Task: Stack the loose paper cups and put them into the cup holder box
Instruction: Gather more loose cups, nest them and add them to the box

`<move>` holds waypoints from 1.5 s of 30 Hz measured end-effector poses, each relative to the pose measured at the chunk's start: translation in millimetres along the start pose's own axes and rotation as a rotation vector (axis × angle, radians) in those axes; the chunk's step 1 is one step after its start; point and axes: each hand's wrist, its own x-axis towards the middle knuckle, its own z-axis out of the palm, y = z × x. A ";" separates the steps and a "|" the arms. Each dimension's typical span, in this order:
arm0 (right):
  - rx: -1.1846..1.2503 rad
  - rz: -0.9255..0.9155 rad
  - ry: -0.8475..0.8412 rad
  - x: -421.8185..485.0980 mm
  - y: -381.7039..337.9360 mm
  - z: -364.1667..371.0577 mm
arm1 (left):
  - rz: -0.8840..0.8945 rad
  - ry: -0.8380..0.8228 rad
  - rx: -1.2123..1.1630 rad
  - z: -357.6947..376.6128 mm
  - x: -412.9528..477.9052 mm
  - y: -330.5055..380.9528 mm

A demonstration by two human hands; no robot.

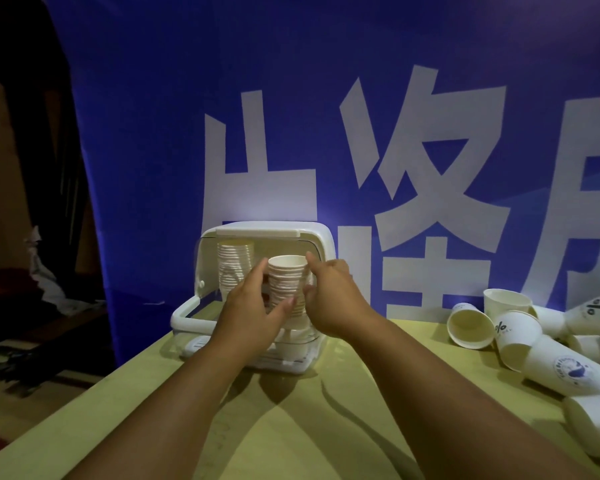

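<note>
A white cup holder box (321,237) stands on the table with its clear front lid swung open. Inside on the left stands a tall stack of paper cups (234,268). A second stack of white cups (286,282) stands upright at the box's opening. My left hand (253,313) grips this stack from the left with thumb and fingers. From the right, my right hand (333,296) holds the same stack, fingers curled round it and the forefinger near its rim. The lower part of the stack is hidden behind my hands.
Several loose paper cups (513,337), some printed with blue logos, lie tumbled at the right of the pale wooden table (291,427). A blue banner with large white characters (395,133) hangs right behind the box. The table's left edge drops off to a dark floor.
</note>
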 end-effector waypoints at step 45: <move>0.154 0.231 0.174 -20.9 49.6 -9.3 | 0.122 -0.064 0.273 -2.8 -5.6 15.5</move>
